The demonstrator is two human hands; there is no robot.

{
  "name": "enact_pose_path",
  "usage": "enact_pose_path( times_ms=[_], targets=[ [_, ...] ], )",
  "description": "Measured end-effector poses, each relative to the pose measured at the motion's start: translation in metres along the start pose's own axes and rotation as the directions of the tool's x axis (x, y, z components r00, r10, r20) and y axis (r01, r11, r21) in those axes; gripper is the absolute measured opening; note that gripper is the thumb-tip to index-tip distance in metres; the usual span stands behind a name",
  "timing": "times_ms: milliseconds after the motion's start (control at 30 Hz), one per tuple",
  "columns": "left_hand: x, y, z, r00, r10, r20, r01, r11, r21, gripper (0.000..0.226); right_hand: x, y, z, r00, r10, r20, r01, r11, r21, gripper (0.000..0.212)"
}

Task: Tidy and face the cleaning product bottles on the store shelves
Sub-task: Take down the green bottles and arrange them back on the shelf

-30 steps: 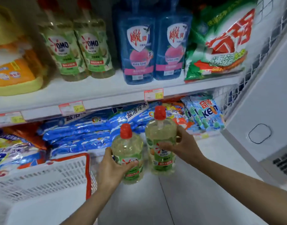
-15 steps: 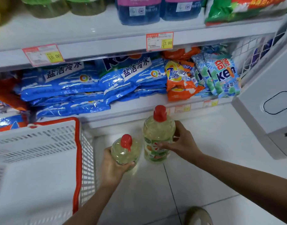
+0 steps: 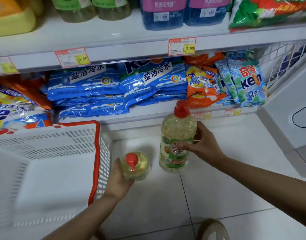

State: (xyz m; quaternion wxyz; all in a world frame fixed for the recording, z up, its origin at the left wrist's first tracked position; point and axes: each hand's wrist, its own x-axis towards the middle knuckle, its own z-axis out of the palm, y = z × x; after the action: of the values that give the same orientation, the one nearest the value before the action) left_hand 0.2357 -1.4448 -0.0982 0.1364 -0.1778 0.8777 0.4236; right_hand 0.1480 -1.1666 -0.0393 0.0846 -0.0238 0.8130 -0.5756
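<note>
I hold two clear bottles of yellow liquid with red caps and green labels, low over the white floor. My left hand [image 3: 118,179] grips the left bottle [image 3: 136,166], seen from above beside the basket's corner. My right hand [image 3: 201,144] grips the right bottle [image 3: 176,141] round its middle, upright and slightly higher. More of the same bottles [image 3: 91,7] stand on the upper shelf [image 3: 114,47] next to two blue bottles [image 3: 181,13].
A white plastic basket with a red rim [image 3: 95,153] sits on the floor at my left. Blue, orange and green detergent bags [image 3: 114,87] fill the lower shelf. A white cabinet [image 3: 290,122] stands at the right. A shoe [image 3: 212,230] shows at the bottom.
Both bottles have come down from shelf height toward the floor. The left one has sunk lower, next to the basket. My view has tilted downward.
</note>
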Motion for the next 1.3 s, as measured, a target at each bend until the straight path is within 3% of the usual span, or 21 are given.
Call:
enact_pose_path(
  times_ms=[100,233,300,400,533,600,700,767,867,933,1000,1133,1200,1300],
  targets=[
    [-0.012,0.032,-0.022,0.999,0.040,-0.008,-0.039,0.995,0.091,0.075,0.007,-0.024,-0.010,0.998,-0.051,-0.028,0.053,0.996,0.071,0.077],
    [-0.034,0.088,-0.062,0.904,0.391,-0.174,-0.387,0.920,0.060,0.062,0.015,-0.064,-0.022,0.989,-0.128,-0.068,0.136,0.982,0.131,0.089],
    [-0.041,0.127,-0.077,0.874,0.478,-0.085,-0.481,0.877,-0.014,0.059,0.017,-0.085,-0.027,0.983,-0.150,-0.101,0.166,0.971,0.170,0.079],
    [-0.042,0.178,-0.079,0.887,0.439,0.147,-0.430,0.898,-0.090,0.082,0.017,-0.117,-0.027,0.983,-0.138,-0.119,0.165,0.949,0.269,0.068],
    [-0.034,0.207,-0.085,0.880,0.464,0.101,-0.444,0.880,-0.169,0.075,0.017,-0.158,-0.036,0.994,-0.084,-0.072,0.102,0.949,0.300,0.060],
    [-0.033,0.216,-0.099,0.871,0.469,0.145,-0.419,0.864,-0.279,0.069,0.021,-0.170,-0.045,0.998,-0.068,-0.005,0.066,0.956,0.287,0.058],
    [-0.034,0.223,-0.111,0.852,0.459,0.251,-0.310,0.831,-0.463,0.056,0.018,-0.175,-0.042,0.990,-0.017,0.138,-0.039,0.917,0.397,0.075],
    [-0.038,0.222,-0.113,0.832,0.441,0.337,-0.241,0.834,-0.497,0.055,0.011,-0.172,-0.028,0.978,-0.034,0.204,-0.080,0.848,0.524,0.089],
    [-0.044,0.220,-0.114,0.816,0.433,0.382,-0.222,0.846,-0.484,0.068,0.004,-0.171,-0.013,0.997,-0.028,0.068,-0.022,0.770,0.637,0.081],
    [-0.044,0.218,-0.113,0.877,0.434,0.209,-0.317,0.847,-0.427,0.082,0.002,-0.175,-0.009,0.998,0.001,-0.069,0.040,0.809,0.587,0.055],
    [-0.047,0.219,-0.108,0.897,0.435,0.080,-0.379,0.850,-0.365,0.082,0.001,-0.179,-0.005,0.981,0.024,-0.193,0.078,0.860,0.504,0.043],
    [-0.051,0.218,-0.085,0.896,0.444,0.026,-0.425,0.872,-0.242,0.094,0.000,-0.174,0.004,0.949,0.013,-0.315,0.093,0.943,0.321,0.067],
    [-0.045,0.215,-0.090,0.914,0.405,0.004,-0.383,0.869,-0.314,0.086,0.000,-0.176,-0.001,0.957,-0.037,-0.288,0.122,0.952,0.282,0.063],
    [-0.032,0.209,-0.111,0.925,0.304,0.230,-0.091,0.761,-0.643,0.078,0.006,-0.188,-0.020,0.975,-0.078,-0.209,0.144,0.935,0.325,0.047]
  ],
)
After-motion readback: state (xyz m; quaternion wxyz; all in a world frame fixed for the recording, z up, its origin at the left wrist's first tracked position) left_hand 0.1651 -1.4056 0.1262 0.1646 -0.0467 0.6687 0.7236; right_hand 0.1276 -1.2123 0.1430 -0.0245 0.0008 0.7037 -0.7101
